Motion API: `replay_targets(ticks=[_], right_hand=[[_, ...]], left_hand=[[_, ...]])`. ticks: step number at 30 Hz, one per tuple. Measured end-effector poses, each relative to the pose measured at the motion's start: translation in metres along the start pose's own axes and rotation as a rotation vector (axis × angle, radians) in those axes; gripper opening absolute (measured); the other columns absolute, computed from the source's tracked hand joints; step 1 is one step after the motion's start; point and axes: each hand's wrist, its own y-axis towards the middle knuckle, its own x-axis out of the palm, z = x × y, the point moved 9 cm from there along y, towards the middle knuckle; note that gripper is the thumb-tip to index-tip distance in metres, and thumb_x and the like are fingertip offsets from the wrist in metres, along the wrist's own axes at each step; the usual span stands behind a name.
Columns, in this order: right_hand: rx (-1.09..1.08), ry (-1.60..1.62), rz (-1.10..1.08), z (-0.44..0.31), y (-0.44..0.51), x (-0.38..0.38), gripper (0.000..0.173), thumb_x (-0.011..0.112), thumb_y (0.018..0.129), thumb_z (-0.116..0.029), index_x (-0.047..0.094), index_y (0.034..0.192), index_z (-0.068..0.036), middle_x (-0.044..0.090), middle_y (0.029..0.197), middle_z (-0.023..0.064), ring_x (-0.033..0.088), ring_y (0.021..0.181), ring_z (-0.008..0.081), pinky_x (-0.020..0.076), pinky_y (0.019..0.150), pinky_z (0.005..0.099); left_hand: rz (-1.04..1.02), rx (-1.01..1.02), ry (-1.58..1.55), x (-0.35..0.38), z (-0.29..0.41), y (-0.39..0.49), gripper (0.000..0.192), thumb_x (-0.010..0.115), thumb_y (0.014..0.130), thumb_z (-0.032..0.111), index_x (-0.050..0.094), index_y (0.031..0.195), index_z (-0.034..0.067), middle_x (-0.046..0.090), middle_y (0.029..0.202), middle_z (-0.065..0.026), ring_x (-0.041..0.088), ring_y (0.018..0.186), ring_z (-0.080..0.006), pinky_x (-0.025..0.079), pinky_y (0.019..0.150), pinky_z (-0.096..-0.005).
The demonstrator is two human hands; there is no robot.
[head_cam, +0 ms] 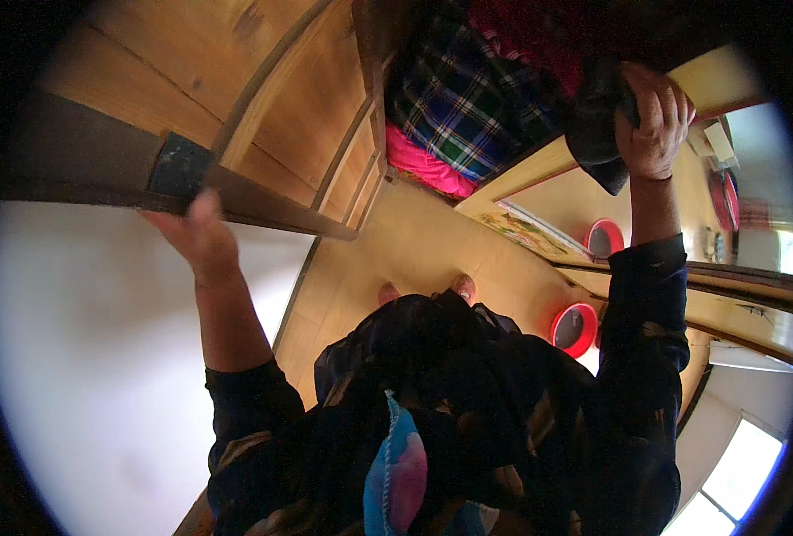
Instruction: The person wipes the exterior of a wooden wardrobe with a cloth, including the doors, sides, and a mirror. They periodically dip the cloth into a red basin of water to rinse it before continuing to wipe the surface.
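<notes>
My left hand (208, 241), blurred, is spread at the edge of a wooden cabinet door (302, 134). Its fingers are apart, just below a dark plate (180, 165) on that edge; whether they touch the wood is unclear. On the other side, my right hand (654, 127) grips a dark cloth item (596, 127) that hangs down from it. Between the hands is the cabinet's shadowed interior, holding a folded plaid cloth (466, 100). Bright pink fabric (423, 161) lies under the plaid, and dark red fabric (523, 33) is behind it.
A mirrored door panel (678, 201) stands at right, reflecting a red basin. The red basin itself (576, 329) rests on the yellowish floor (410, 228) near my feet. A white wall (101, 335) runs along the left. A bright window (738, 469) is at lower right.
</notes>
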Motion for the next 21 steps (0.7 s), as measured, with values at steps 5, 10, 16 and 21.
replay_targets(ticks=[5,10,16,21], right_hand=[[0.036,-0.237,-0.050,0.003,0.006,0.027,0.050,0.069,0.064,-0.019,0.065,0.114,-0.028,0.063,0.113,-0.0070,0.058,0.101,0.0199,0.0388,0.091,0.0377],[0.065,-0.325,-0.065,0.007,0.009,0.040,0.049,0.073,0.065,-0.023,0.065,0.113,-0.029,0.063,0.114,-0.0081,0.059,0.101,0.0189,0.0388,0.091,0.0373],[0.080,-0.267,-0.047,0.007,0.004,0.031,0.046,0.074,0.062,-0.024,0.067,0.107,-0.033,0.064,0.108,-0.0090,0.060,0.096,0.0187,0.0410,0.088,0.0400],[0.094,-0.258,-0.027,0.002,0.010,0.027,0.047,0.075,0.061,-0.024,0.067,0.107,-0.033,0.064,0.110,-0.0085,0.059,0.100,0.0184,0.0405,0.090,0.0388]], left_hand=[[0.041,0.072,0.224,0.004,0.006,-0.003,0.064,0.067,0.084,0.007,0.026,0.131,-0.006,0.046,0.123,-0.0197,0.051,0.111,-0.0235,0.045,0.096,-0.0335],[0.028,0.041,0.184,-0.001,-0.007,0.003,0.058,0.062,0.085,0.004,0.030,0.133,-0.004,0.047,0.125,-0.0193,0.052,0.110,-0.0245,0.046,0.096,-0.0354],[-0.011,0.098,0.138,0.001,-0.008,0.004,0.055,0.062,0.086,0.005,0.032,0.131,-0.003,0.050,0.121,-0.0169,0.054,0.106,-0.0239,0.046,0.095,-0.0358],[-0.046,0.096,0.081,0.002,-0.006,0.003,0.051,0.063,0.086,0.004,0.035,0.128,-0.005,0.052,0.118,-0.0163,0.054,0.105,-0.0234,0.045,0.095,-0.0361]])
